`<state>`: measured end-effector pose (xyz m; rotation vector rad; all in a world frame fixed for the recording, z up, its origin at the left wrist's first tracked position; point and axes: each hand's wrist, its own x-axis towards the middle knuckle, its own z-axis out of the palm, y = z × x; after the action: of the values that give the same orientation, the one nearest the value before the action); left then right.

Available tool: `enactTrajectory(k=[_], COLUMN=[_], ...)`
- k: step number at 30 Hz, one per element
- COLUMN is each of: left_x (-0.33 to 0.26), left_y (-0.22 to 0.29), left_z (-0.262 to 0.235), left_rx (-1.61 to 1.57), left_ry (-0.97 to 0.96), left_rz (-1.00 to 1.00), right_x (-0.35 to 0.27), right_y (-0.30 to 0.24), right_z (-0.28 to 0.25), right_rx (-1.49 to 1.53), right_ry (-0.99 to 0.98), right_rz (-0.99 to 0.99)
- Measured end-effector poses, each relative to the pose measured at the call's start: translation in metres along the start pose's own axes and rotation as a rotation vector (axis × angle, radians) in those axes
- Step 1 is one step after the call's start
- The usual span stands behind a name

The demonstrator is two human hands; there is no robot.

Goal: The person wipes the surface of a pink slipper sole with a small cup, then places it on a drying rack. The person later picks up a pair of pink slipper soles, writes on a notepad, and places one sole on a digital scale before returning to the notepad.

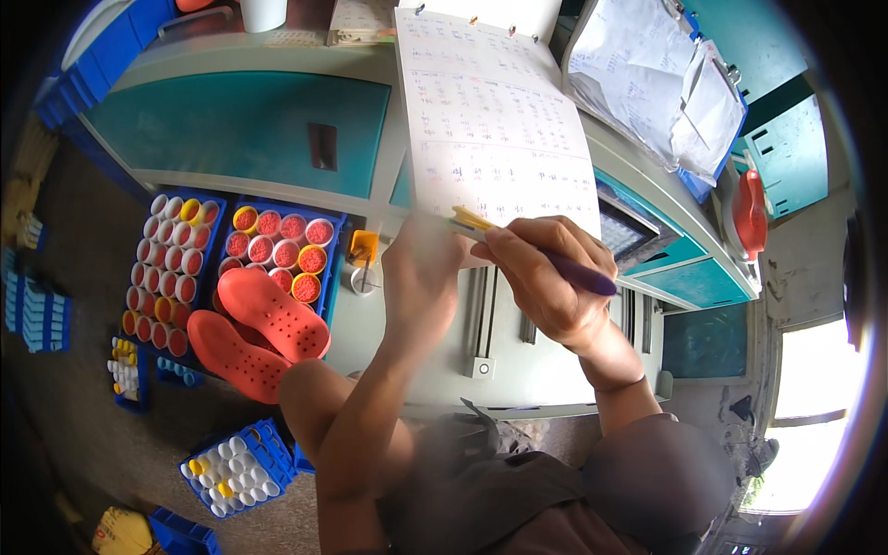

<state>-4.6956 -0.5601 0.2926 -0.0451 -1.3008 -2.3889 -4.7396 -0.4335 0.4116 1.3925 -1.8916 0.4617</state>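
Grasping a purple-handled tool (592, 277) between thumb and fingers, my right hand (555, 277) aims its end toward my left hand (421, 277). A yellow piece (473, 218) shows just beyond my right fingertips. My left fingers are too blurred for me to tell whether they clasp anything. Both hands hover over the pale workbench (555, 370); a written sheet (504, 129) spans its far edge. Near its left edge I see an orange container (364, 244) and a white cup (363, 282). Further left, two red shoes (277, 310) overlap a blue tray's (339, 248) near edge.
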Motion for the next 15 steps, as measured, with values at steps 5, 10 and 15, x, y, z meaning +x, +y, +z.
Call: enactTrajectory(k=[5,10,15], left_x=[0.0011,0.0005,-0.0008], left_y=[0.0048,0.0073,0.0057], left_z=[0.0009,0.0046,0.0065], left_rx=[0.051,0.085,0.083], left_ry=[0.034,0.056,0.037], left_rz=[-0.012,-0.031,-0.029], right_x=[-0.0027,-0.0054,-0.0069], right_y=[0.0019,0.006,0.0045], right_z=[-0.0012,0.0018,0.0043], right_rx=[-0.003,-0.027,-0.016], right_ry=[-0.049,0.044,0.022], right_rz=[0.026,-0.088,-0.039])
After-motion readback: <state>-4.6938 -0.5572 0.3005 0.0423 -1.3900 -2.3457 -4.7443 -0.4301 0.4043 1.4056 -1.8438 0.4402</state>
